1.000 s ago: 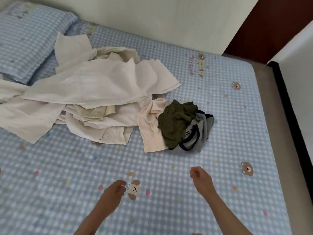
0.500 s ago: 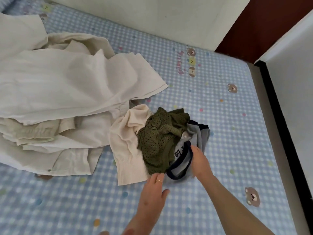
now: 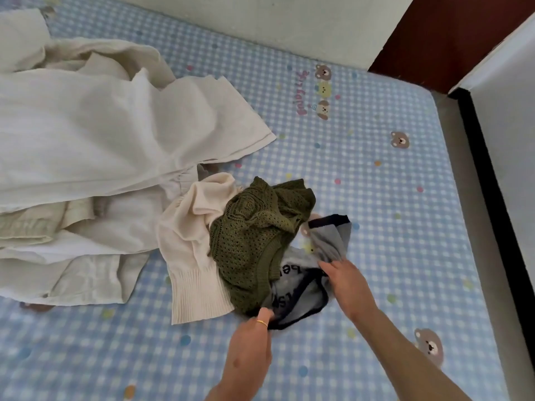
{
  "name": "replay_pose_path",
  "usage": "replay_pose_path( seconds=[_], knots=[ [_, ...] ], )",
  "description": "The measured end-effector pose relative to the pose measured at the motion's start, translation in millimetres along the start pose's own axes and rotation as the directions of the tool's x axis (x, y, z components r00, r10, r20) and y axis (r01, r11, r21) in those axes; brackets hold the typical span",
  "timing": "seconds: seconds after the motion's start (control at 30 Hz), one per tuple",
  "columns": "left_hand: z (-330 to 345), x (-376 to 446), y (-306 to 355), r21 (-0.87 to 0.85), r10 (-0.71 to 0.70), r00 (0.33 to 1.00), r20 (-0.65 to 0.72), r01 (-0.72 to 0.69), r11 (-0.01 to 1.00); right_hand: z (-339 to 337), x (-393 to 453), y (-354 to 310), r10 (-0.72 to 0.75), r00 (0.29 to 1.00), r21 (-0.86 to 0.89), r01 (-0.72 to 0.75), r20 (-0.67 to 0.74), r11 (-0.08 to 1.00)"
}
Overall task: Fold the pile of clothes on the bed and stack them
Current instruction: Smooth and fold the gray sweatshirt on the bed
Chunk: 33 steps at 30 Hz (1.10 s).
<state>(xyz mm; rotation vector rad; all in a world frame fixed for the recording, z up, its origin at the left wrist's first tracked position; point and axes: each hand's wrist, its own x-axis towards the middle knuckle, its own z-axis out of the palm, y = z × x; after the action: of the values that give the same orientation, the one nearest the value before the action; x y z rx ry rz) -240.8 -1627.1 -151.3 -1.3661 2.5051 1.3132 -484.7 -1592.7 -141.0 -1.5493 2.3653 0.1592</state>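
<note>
Hands are both pinching the grey garment (image 3: 301, 287): your left hand (image 3: 249, 345) its near edge, your right hand (image 3: 347, 282) its right side, beside the green knit (image 3: 254, 241).

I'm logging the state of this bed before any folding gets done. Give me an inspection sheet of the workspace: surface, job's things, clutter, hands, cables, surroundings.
Surface: bed sheet, blue-and-white check with bear prints, laid flat.
Job's things: grey garment with dark trim and lettering, partly under the olive knit top; cream ribbed knit beside it on the left; heap of white and beige clothes farther left. All unfolded; no stack seen.
Clutter: nothing seen.
Hands: left hand, with a ring, pinches the grey garment's near edge; right hand grips its far part.
Cables: nothing seen.
Surroundings: pale wall at the far edge; dark red panel in the corner; white panel along the right.
</note>
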Motion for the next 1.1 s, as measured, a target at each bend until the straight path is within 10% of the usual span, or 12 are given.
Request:
replay_pose_path(
  seconds=[0.33,0.47,0.63,0.8,1.1],
  knots=[
    [-73,-134,6,-0.070,0.277,0.959,0.060,-0.272,0.960,-55,-221,-11,0.072,0.993,0.336,-0.101,0.096,0.937],
    [-120,-191,19,0.238,0.459,0.884,0.086,-0.465,0.852,-90,-305,-41,0.056,0.996,0.421,-0.083,0.074,0.903],
    [-139,-267,-1,0.266,0.345,0.939,0.013,-0.336,0.904,-120,-398,-85,0.007,0.989,0.409,0.055,-0.148,0.911],
    [-166,-343,11,0.195,0.243,0.952,-0.188,-0.206,0.959,-124,-473,-116,0.120,0.992,0.568,-0.112,0.023,0.815],
    [-206,-438,32,-0.076,0.169,0.950,-0.262,-0.195,0.978,-165,-557,-141,0.223,0.964,0.691,-0.065,-0.141,0.720]
  ],
)
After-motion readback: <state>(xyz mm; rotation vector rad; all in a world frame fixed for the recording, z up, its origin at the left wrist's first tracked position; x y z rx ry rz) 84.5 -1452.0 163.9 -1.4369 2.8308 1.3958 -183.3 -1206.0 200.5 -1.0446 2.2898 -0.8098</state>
